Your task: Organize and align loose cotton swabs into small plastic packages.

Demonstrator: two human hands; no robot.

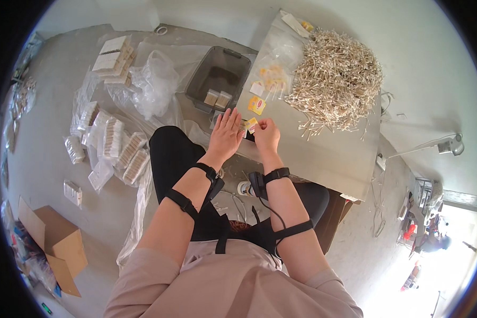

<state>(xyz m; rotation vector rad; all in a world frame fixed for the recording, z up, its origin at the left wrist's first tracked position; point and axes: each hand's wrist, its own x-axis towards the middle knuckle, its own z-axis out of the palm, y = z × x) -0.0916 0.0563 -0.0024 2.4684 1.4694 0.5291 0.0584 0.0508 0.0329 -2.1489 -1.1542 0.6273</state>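
Note:
My left hand (pixel 226 132) lies flat at the table's near-left edge, fingers stretched out. Beside its fingertips a small row of thin pale sticks (pixel 243 126) shows, partly covered by the hand. Close by on the right, my right hand (pixel 267 135) has its fingers curled in a pinch on the edge of a small yellow card (pixel 252 125). Just beyond that lies another yellow card (pixel 257 105) with a red mark. A large heap of thin wooden sticks, apparently cotton swabs (pixel 336 79), covers the far part of the table.
Left of the table stands a grey plastic bin (pixel 196 74) holding two small filled packs (pixel 217 98). Clear plastic bags (pixel 156 87) and several bundled white packs (pixel 114 138) lie on the floor. An open cardboard box (pixel 61 238) sits farther left. A lamp (pixel 450 144) is at the right.

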